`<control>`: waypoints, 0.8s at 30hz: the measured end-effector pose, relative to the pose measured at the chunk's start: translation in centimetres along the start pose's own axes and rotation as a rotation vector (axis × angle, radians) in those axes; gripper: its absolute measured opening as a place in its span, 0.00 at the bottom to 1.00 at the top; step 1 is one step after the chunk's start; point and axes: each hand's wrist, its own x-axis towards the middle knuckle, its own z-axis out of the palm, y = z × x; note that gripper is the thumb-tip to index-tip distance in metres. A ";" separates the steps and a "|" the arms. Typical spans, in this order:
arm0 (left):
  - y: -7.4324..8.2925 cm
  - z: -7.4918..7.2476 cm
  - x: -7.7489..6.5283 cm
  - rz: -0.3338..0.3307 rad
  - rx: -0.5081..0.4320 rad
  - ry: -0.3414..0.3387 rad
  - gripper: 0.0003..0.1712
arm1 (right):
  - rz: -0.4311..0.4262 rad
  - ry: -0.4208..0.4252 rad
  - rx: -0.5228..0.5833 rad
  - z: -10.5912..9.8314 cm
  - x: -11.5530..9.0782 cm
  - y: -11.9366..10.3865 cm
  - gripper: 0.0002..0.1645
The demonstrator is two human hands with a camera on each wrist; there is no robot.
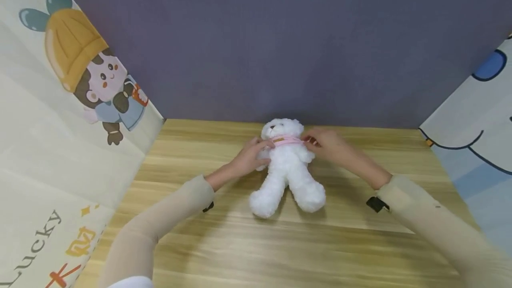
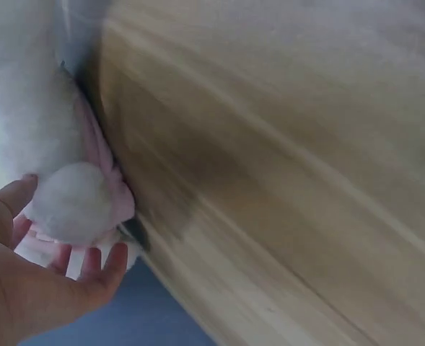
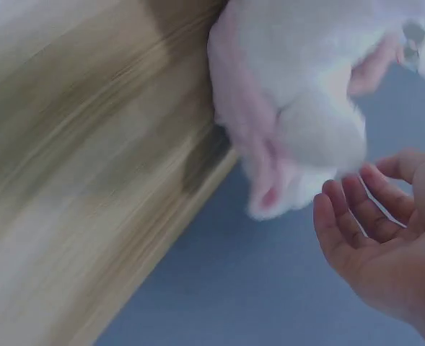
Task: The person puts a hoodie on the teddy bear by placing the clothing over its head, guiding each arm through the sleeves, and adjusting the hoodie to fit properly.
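Note:
A white plush teddy bear (image 1: 286, 163) lies on its back, its head toward the dark wall and its legs toward me. Pink cloth (image 1: 287, 140) with a small brown label crosses its neck, and more pink fabric (image 2: 100, 148) shows behind its arm in the left wrist view. My left hand (image 1: 252, 157) is around the bear's arm on that side, thumb against the body, fingers loosely bent. On the other side my right hand (image 1: 325, 143) is beside the neck cloth; in the right wrist view its relaxed fingertips are close to the bear's paw (image 3: 320, 137).
The bear lies on a wood-grain tabletop (image 1: 280, 248) near its far edge. A dark grey-blue wall (image 1: 288, 43) rises behind. Printed cloth panels with cartoon figures stand at the left (image 1: 48, 146) and right (image 1: 472, 114).

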 end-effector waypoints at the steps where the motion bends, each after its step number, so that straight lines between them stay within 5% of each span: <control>1: 0.0 0.1 0.1 -0.005 -0.018 -0.011 0.24 | -0.024 -0.037 -0.031 0.1 0.4 -0.3 0.16; 6: 0.1 0.1 0.7 -0.036 -0.094 -0.015 0.16 | -0.006 -0.244 -0.155 0.7 1.8 -0.7 0.32; 10: -0.3 -0.5 0.7 -0.132 -0.223 -0.032 0.14 | 0.046 -0.304 -0.109 0.7 2.3 -0.2 0.37; 16: -1.0 -0.5 0.9 -0.161 -0.390 -0.124 0.20 | 0.067 -0.250 -0.029 1.5 1.9 0.8 0.34; 24: -1.2 1.0 1.0 -0.170 -0.386 -0.067 0.20 | 0.011 -0.142 -0.038 3.6 0.9 1.4 0.31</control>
